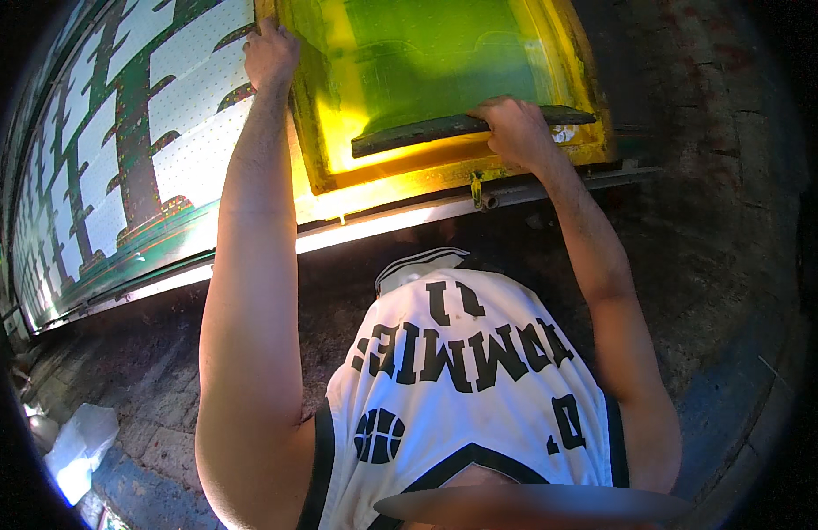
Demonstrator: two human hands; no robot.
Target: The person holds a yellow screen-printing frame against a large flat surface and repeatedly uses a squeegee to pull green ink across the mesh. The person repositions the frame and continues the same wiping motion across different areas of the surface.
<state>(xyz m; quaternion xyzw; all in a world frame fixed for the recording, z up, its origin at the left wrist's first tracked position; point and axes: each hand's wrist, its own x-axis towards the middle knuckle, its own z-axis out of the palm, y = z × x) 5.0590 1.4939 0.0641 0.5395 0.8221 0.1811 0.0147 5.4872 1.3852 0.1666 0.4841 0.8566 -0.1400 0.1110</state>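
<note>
Blk ltrs (462, 360) & nos. (438, 303) on wht jersey (488, 424) front.

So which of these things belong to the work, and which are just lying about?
Seem part of the work:
- yellow frame, left fingers at its left edge
- dark bar, held by the right fingers
- patterned white surface beside the frame

Probably just lying about:
- crumpled whitish plastic, lower left

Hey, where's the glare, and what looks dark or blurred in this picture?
Head view: glare whitens the table edge below the yellow frame; head view: the floor at right sits in deep shadow; head view: the grey shape at the bottom is blurred.
</note>
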